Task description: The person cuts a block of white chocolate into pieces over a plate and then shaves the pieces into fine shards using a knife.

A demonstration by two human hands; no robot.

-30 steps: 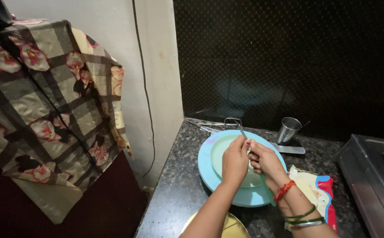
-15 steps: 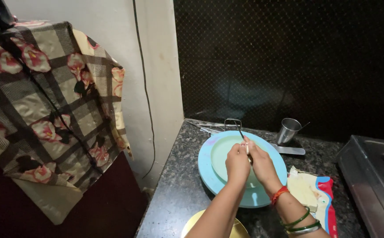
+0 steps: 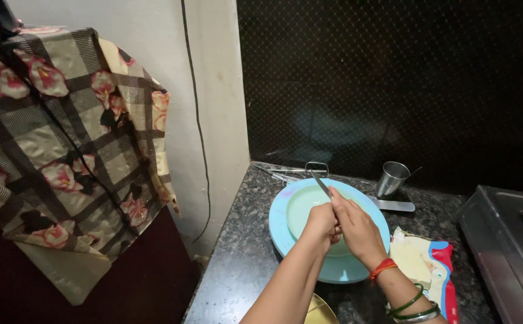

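Steel knife point(image 3: 320, 183), stiff and slick, is gripped at its handle by both left hand point(image 3: 320, 222) and right hand point(image 3: 356, 231) over the light-blue plate point(image 3: 285, 231) near the worktop's back-left corner.

Knife point(image 3: 321, 184) handle hidden inside hands point(image 3: 341, 223); stove point(image 3: 507, 240) cut off at right edge.

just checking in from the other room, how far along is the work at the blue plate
Set out so far: a light blue plate on the granite counter, with a pale green plate on top. In hand: the left hand and right hand meet over the plates, holding a knife with its blade pointing away. What they work on is hidden, so what is left cannot be told. The packet lies beside the plates.
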